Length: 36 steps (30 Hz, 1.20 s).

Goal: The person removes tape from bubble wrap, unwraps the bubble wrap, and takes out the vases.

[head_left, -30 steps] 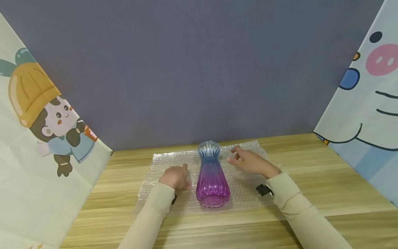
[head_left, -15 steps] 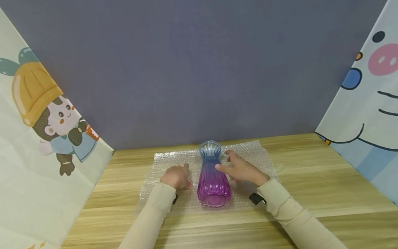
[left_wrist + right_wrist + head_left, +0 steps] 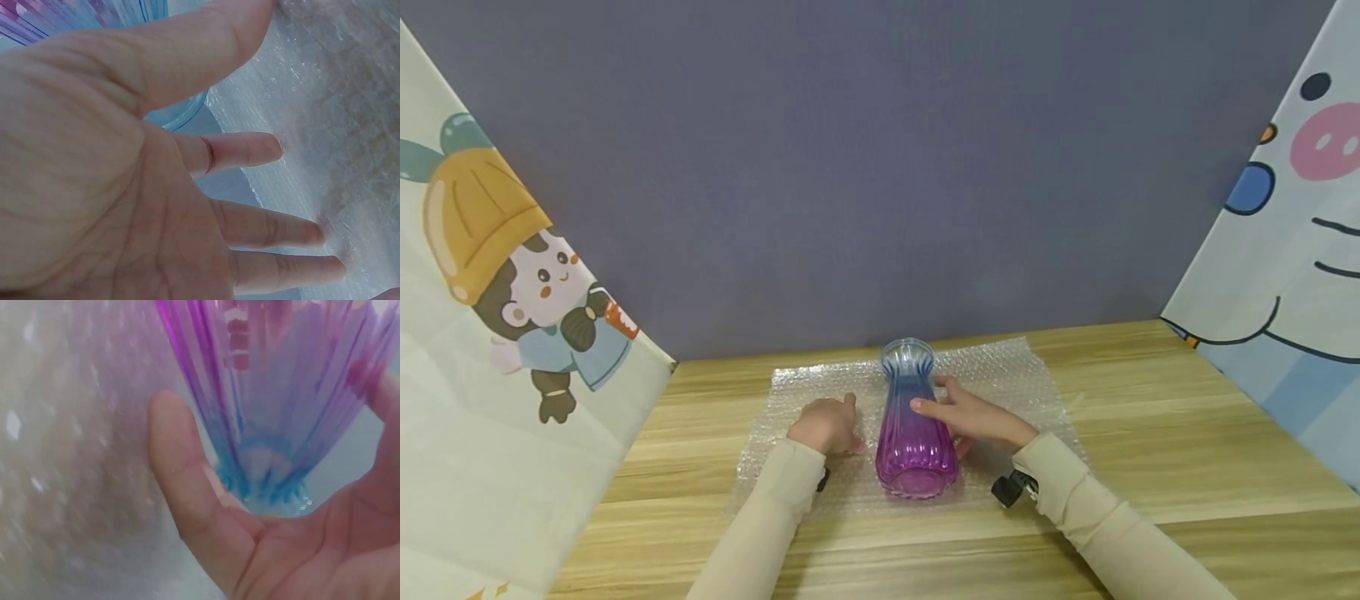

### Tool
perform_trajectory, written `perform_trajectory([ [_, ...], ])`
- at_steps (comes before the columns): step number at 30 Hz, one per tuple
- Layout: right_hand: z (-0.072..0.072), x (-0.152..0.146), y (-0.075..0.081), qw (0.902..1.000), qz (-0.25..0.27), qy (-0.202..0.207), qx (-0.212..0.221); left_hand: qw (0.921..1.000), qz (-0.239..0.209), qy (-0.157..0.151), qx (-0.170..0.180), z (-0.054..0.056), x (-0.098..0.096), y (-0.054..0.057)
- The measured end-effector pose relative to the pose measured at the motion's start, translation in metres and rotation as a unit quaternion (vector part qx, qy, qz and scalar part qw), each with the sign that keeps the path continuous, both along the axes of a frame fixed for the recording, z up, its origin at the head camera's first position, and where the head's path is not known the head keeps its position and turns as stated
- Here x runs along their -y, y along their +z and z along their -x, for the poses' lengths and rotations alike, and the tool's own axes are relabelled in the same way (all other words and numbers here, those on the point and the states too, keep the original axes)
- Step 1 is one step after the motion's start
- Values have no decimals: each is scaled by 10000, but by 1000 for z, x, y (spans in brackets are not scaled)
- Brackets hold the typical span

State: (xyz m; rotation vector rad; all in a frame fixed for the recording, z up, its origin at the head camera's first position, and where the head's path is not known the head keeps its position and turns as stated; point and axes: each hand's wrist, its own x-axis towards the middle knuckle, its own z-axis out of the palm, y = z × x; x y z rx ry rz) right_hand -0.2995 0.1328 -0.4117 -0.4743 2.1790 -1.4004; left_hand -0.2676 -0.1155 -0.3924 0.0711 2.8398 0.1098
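Since a second ago, the right hand has come leftward from beside the ribbed glass vase to meet it; the left hand and the vase look unmoved. Nearest are two cream sleeves, cut off below. Just left of the vase, the left hand holds nothing, fingers spread. The right curves about the glass, thumb on top (how firmly, I cannot tell).

The vase appears to lie on its side on bubble wrap, its mouth towards the far grey panel. So far, the wrap is spread flat over the wooden desk with the vase upon it; lifting or folding looks not yet begun. Some right fingertips hide behind the vase, and the right wrist view is blurred.
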Motion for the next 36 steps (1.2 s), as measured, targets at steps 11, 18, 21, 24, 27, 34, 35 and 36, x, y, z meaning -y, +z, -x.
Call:
perform_trajectory([
  [11,5,3,-13,9968,380,-7,707,10000,51,-36,24,-2,1,0],
  [18,10,-2,-20,9883,816,358,1237,10000,-8,9,17,-3,-1,0],
  [21,12,-4,-21,9844,990,446,1383,10000,-29,25,5,-3,-1,1],
  [24,14,-6,-23,9816,1096,460,1493,10000,-39,29,-9,-3,0,1],
  [27,16,-7,-23,9794,1147,451,1597,10000,-35,5,-35,-3,1,1],
  [34,17,-10,-21,9786,1148,556,1613,10000,-38,-14,-79,-3,1,1],
  [35,17,-10,-21,9788,1148,568,1598,10000,-30,-17,-87,-3,1,1],
  [36,17,-11,-21,9789,1152,590,1581,10000,-22,-17,-90,-3,1,1],
])
